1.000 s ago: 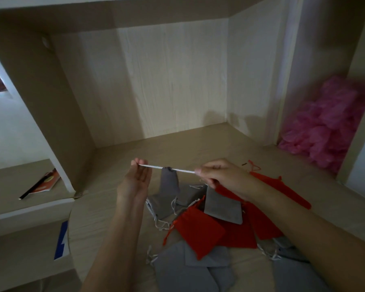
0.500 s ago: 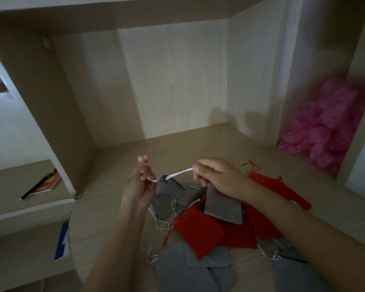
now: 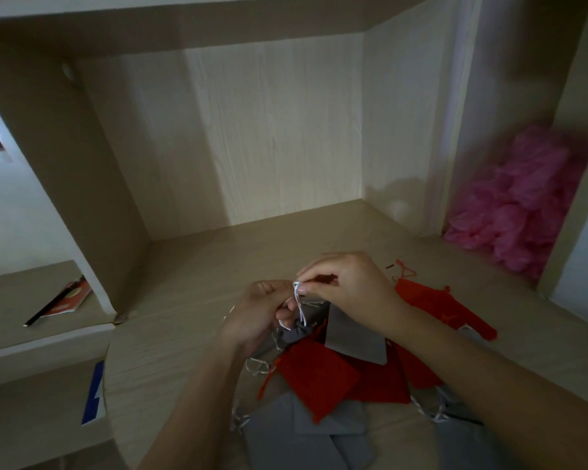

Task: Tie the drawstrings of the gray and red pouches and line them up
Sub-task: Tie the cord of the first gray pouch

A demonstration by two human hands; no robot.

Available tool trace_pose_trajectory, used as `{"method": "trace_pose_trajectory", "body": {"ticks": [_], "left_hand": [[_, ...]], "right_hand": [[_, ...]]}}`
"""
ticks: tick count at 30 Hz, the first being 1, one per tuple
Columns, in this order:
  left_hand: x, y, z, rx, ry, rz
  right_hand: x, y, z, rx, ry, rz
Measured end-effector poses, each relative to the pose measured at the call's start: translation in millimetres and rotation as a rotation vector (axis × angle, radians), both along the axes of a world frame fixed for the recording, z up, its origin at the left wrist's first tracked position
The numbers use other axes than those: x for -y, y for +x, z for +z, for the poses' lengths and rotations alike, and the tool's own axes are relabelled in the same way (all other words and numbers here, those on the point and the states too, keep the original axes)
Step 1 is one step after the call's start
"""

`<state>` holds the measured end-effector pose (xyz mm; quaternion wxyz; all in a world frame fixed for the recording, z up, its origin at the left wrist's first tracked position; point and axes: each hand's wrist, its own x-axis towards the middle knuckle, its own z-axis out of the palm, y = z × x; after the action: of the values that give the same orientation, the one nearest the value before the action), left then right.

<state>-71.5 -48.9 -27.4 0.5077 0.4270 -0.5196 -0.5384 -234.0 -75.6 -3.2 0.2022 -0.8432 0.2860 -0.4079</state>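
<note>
Head | centre frame: right hand [image 3: 347, 283] fingers pinched on drawstring [image 3: 299, 305], raising a loop, likely to knot it | left hand [image 3: 257, 310] fingers curled on the same cord, steadying gray pouch [image 3: 294, 334] over the pile [image 3: 319, 381] on tabletop [image 3: 184, 334] | none lined up yet

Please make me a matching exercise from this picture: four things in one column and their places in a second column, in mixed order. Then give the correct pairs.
Things
1. white drawstring
2. pink crumpled material
3. booklet
4. red pouch

Places
A. on the low shelf at the left
B. in the compartment at the right
C. pinched by the right hand
D. on the desk, partly over gray pouches

Pairs: 1-C, 2-B, 3-A, 4-D
</note>
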Motion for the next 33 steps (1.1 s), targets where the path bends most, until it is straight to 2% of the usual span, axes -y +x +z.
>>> {"method": "trace_pose_trajectory", "body": {"ticks": [3, 7, 17, 23, 30, 33], "left_hand": [[-1.6, 2.2, 1.6, -0.023, 0.007, -0.071], [-2.0, 5.3, 1.0, -0.105, -0.007, -0.133], [-3.8, 5.8, -1.6, 0.073, -0.063, -0.164], [-5.4, -0.2, -1.7, 0.084, -0.095, -0.140], [-1.8, -2.1, -1.9, -0.118, -0.007, -0.148], [-1.1, 2.0, -2.5, -0.135, -0.015, -0.233]], "right_hand": [[-1.8, -1.1, 2.7, 0.048, 0.088, -0.015], [-1.8, -1.1, 3.0, 0.011, 0.050, -0.037], [-0.6, -4.5, 2.9, 0.101, 0.168, -0.032], [0.4, -4.6, 3.4, 0.062, 0.115, -0.062], [3.8, -6.4, 4.6, 0.112, 0.177, -0.031], [5.6, -6.3, 3.2, 0.154, 0.205, -0.052]]}}
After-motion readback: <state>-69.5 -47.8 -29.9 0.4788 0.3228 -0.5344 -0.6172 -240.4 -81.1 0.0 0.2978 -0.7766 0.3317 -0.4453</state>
